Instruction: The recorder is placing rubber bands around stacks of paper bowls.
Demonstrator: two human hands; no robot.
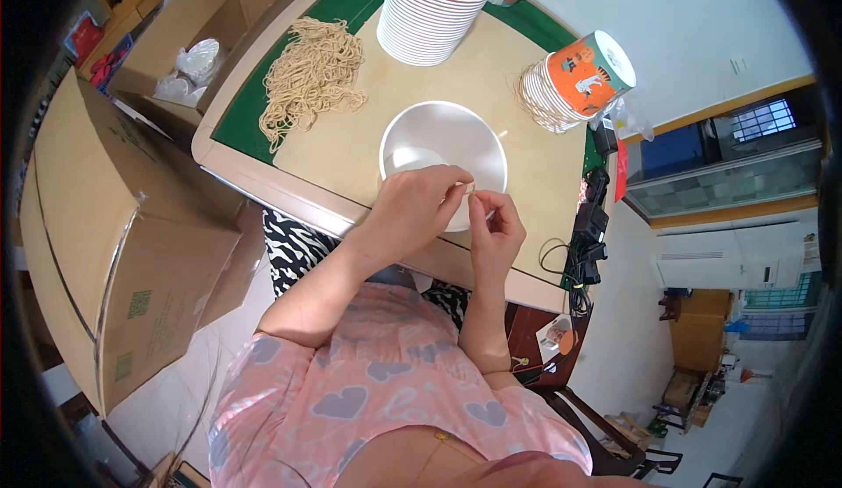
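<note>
A white paper bowl (pixel 456 137) stands open side up on the tan tabletop (pixel 351 146) right in front of me. My left hand (pixel 412 212) grips its near rim, fingers curled over the edge. My right hand (pixel 493 229) is beside it at the same rim, thumb and forefinger pinched on a thin tan rubber band (pixel 472 190) next to the left fingertips. A loose heap of the same rubber bands (pixel 311 76) lies on the table to the left.
A tall stack of orange printed bowls (pixel 434 10) stands at the far side, and a shorter stack lies on its side (pixel 574 80) at the right. Large cardboard boxes (pixel 114 225) sit to the left. Black cables (pixel 583 242) hang off the right table edge.
</note>
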